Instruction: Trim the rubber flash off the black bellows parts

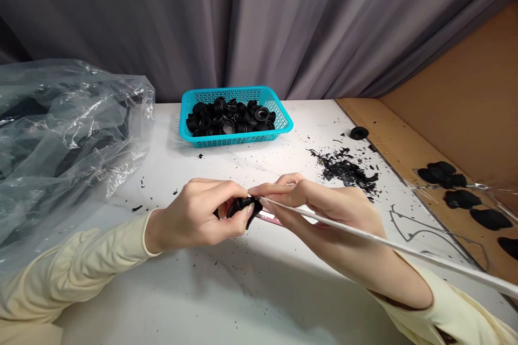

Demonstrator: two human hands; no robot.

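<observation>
My left hand (202,210) grips a black ribbed rubber part (242,206) between thumb and fingers, above the middle of the white table. My right hand (324,210) is closed at the part's right side, its fingertips pinching a thin tool whose tip meets the rubber; the tool's shape is mostly hidden by the fingers. A pinkish strip (270,218) shows under the right fingertips. From there a long pale rod or cord (364,233) runs over the right wrist to the lower right edge of the view.
A blue basket (285,120) of black rubber parts stands at the back. Clear plastic sheeting (81,135) lies left. Black scraps (348,170), one loose rubber part (359,133) and grey wire (408,237) lie right, with black pieces (461,199) on brown board.
</observation>
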